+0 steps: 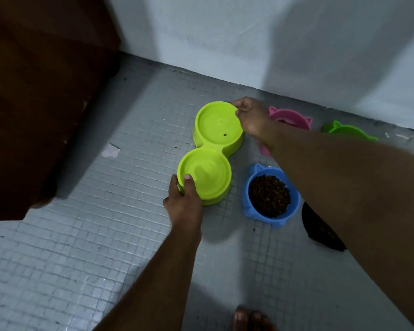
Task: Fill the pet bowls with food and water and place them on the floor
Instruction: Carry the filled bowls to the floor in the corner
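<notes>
Head view, double bowl: the lime double bowl (pixel 213 144) sits on the tiled floor (pixel 105 235) near the wall, seemingly holding water.
Left hand (pixel 183 199): grips the near rim, thumb over the edge.
Right hand (pixel 251 118): pinches the far rim. Holding both ends likely keeps the bowl level.
Blue bowl (pixel 246 194): full of kibble (pixel 269 195), just beside the double bowl.

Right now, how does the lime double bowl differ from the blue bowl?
The lime double bowl has two joined wells; the blue bowl has one. The blue bowl is full of brown kibble; the lime double bowl shows only a dark speck. The left hand and right hand grip the lime one; nobody touches the blue one. Both are bright plastic.
</notes>
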`<control>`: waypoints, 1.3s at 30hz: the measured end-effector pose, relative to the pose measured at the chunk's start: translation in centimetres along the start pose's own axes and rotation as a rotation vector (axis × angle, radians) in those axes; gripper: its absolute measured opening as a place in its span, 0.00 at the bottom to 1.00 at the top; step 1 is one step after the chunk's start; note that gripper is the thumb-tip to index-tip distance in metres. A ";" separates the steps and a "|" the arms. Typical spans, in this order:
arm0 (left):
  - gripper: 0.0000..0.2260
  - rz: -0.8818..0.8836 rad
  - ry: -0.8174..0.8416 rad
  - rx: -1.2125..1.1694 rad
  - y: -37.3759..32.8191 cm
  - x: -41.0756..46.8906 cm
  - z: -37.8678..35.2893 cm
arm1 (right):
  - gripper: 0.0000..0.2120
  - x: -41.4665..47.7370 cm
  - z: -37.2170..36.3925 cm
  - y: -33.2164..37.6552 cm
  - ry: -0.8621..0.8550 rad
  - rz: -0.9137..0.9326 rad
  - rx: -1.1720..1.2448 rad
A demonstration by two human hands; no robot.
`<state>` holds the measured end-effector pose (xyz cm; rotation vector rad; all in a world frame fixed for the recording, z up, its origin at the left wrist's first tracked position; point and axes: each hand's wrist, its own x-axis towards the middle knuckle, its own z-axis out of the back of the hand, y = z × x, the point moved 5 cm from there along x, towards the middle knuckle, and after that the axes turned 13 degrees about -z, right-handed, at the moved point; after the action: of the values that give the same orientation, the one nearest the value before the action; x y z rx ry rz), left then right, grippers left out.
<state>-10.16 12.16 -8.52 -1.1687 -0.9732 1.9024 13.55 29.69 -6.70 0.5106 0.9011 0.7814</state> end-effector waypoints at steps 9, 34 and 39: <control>0.30 0.045 0.170 0.143 -1.2 -0.3 0.9 | 0.13 -3.1 1.1 1.1 0.008 0.022 -0.202; 0.24 -0.797 0.772 0.698 -39.2 -35.0 19.7 | 0.16 -60.6 27.2 13.0 -0.244 -0.240 0.106; 0.20 -0.875 0.761 0.629 -42.3 -42.3 23.6 | 0.12 -71.4 28.5 15.6 -0.265 -0.198 0.186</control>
<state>-9.71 -8.85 52.29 -0.7659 -0.3025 0.8239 4.27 -18.37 54.64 0.6611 0.7663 0.4393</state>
